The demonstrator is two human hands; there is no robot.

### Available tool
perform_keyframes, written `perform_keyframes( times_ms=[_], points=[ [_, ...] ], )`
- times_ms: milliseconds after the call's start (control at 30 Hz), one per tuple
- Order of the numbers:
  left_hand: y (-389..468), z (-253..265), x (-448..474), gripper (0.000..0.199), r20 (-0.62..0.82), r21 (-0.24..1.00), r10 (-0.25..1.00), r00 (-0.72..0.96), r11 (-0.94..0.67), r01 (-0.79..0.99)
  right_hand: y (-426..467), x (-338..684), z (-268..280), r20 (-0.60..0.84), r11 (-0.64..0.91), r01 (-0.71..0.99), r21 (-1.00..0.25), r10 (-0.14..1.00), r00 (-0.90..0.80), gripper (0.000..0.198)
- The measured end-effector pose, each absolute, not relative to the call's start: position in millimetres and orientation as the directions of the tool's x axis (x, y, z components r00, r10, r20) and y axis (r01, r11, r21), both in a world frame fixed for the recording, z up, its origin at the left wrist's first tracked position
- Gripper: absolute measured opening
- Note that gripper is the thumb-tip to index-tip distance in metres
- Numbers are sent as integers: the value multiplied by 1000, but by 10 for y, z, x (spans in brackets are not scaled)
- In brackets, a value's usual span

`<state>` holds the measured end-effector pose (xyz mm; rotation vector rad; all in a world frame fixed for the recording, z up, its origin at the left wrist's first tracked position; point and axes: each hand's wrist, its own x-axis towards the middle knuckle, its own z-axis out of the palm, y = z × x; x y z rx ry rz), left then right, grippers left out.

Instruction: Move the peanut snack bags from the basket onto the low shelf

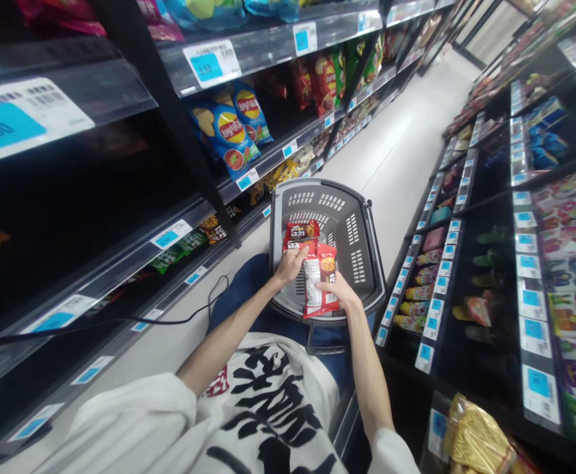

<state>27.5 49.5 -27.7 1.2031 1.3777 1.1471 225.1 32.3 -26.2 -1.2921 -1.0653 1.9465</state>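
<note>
Over a grey shopping basket (361, 227) I hold a red snack packet (323, 293), its back panel of white print and a picture of round yellow pieces facing up. My right hand (341, 289) grips its right side, with the thumb lying across the front. At the packet's upper left, my left hand (291, 264) is closed with the thumb on the edge; its other fingers are hidden. Just beyond that hand, another red snack packet (302, 230) lies in the basket, partly covered by the held one.
Snack shelves (288, 151) rise on the left, with blue chip bags (233, 128) and price tags. More shelves (445, 276) line the right side. A pale floor aisle (391, 141) runs ahead. A black cable (169, 321) hangs at the left. A gold packet (480, 434) sits lower right.
</note>
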Motion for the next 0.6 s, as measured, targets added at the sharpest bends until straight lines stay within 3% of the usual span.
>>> perform_keyframes(
  times_ms=[600],
  points=[
    [496, -227, 272, 57, -95, 987, 993, -66, 103, 125, 314, 2266, -285, -496, -544, -20, -839, 780, -382, 59]
  ],
)
